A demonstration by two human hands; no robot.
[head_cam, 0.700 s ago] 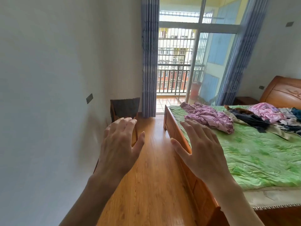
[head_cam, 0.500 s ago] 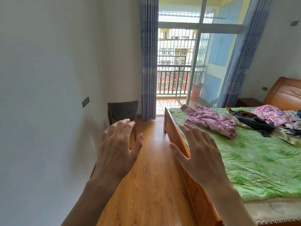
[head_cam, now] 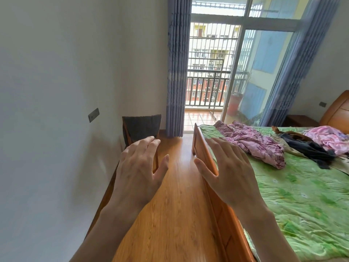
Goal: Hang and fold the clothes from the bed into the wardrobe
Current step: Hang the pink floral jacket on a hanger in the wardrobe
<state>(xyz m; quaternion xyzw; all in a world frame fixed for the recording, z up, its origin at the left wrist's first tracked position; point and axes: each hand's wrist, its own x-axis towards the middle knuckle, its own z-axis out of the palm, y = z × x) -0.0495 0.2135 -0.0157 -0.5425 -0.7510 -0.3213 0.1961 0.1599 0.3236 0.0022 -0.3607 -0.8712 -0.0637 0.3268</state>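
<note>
Both my hands are raised in front of me, palms down, fingers straight and spread, holding nothing. My left hand (head_cam: 139, 167) hovers over the wooden floor. My right hand (head_cam: 232, 167) is over the wooden footboard of the bed (head_cam: 302, 201), which has a green cover. On the bed lie a crumpled purple-pink garment (head_cam: 253, 142), a dark garment (head_cam: 309, 150) and a pink garment (head_cam: 328, 138) further right. No wardrobe is in view.
A wooden chair (head_cam: 141, 129) with a dark cloth over its back stands against the white wall on the left. Blue curtains (head_cam: 175, 72) frame a glass balcony door ahead. The wooden floor (head_cam: 175, 214) runs between wall and bed.
The view has tilted and shifted slightly left, so the bed sits lower and further right. Both hands stay open in about the same pose.
</note>
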